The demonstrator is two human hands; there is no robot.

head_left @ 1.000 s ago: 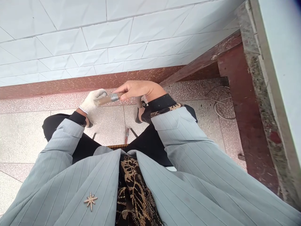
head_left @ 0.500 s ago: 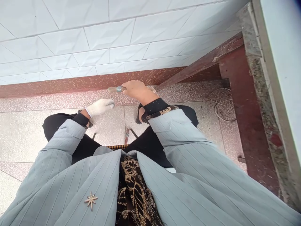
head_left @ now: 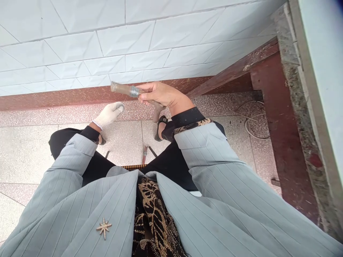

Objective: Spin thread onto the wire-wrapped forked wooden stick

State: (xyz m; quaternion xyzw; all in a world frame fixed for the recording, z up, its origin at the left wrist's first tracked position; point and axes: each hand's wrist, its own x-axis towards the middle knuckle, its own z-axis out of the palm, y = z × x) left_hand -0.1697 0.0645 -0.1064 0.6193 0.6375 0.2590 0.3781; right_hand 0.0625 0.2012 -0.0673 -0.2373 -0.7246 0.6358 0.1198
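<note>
below, a speckled tiled floor (head_left: pixel 24 150); ahead, a white tiled wall (head_left: pixel 88 43) above a red-brown skirting (head_left: pixel 53 98). hemmed in on the right by a red-brown frame (head_left: pixel 291 150), with more floor stretching off to the left. in a bare right hand (head_left: pixel 159 94), pinched between thumb and fingers, one wire-bound brown tool (head_left: pixel 122 87), in front of the skirting. just below its end, one gloved left hand (head_left: pixel 108 115), curled closed; cannot tell whether around anything. counted on the floor: one wire-bound rod (head_left: pixel 145 152), one looped cable (head_left: pixel 259 138), two shoes (head_left: pixel 157 135).
</note>
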